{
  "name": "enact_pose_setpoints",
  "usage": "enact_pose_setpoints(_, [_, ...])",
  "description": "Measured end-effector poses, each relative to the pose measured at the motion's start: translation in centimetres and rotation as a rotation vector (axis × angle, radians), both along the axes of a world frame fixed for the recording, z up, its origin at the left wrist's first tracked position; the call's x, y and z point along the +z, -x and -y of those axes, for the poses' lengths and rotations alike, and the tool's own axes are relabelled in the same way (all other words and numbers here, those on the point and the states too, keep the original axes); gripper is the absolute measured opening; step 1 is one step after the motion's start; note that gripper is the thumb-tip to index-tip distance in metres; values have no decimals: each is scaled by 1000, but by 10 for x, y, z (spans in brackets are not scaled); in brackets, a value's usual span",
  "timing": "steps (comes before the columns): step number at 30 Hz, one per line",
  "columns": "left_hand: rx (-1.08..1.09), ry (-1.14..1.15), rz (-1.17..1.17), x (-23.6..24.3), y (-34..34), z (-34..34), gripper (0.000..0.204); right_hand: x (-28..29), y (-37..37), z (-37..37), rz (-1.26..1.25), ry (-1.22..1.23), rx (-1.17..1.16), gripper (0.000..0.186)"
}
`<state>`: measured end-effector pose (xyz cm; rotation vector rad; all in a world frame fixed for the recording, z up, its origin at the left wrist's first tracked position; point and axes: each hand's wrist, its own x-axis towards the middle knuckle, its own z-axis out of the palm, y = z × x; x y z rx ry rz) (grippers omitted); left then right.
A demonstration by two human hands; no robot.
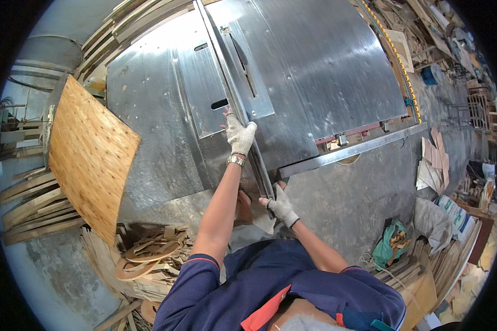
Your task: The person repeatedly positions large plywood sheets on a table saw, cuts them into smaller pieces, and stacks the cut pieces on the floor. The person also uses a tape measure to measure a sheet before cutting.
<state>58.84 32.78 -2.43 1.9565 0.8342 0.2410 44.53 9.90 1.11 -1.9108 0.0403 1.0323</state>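
Note:
A long narrow metal fence point(222, 63) lies lengthwise across the steel top of a table saw point(326, 66). My left hand point(241, 135), in a white glove with bare fingertips, grips over the fence partway along it, the fingertips showing on its left side. At the fence's near end, my right hand point(283, 208) closes round it, with the thumb on the left; that hand wears a similar glove. Just right of the fence, the saw's long blade slot point(243, 65) runs through an insert plate. The fence's underside is hidden.
A plywood sheet point(91, 154) leans at the left. Wood offcuts point(154, 254) are heaped below it. A metal rail point(359, 148) edges the saw's near right side. A green bag point(388, 243) and a pale sack point(432, 223) lie at the lower right.

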Motion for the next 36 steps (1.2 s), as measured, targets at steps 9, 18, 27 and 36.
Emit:
enact_pose_setpoints(9, [2,-292,62,-30,0,-37,70,-11,1,-7,239,120,89,89])
enact_pose_setpoints(18, [-225,-494,168,-48,-20,-58,68,-5,-42,-49,685,205,370,112])
enact_pose_setpoints(27, [-314,-518,45,-31,-23,-55,70,-15,-42,-43,642,110,268,105])
enact_pose_setpoints(36, [-329,-569,88,-29,-26,-54,70,-16,-46,-38,676,83,260,101])
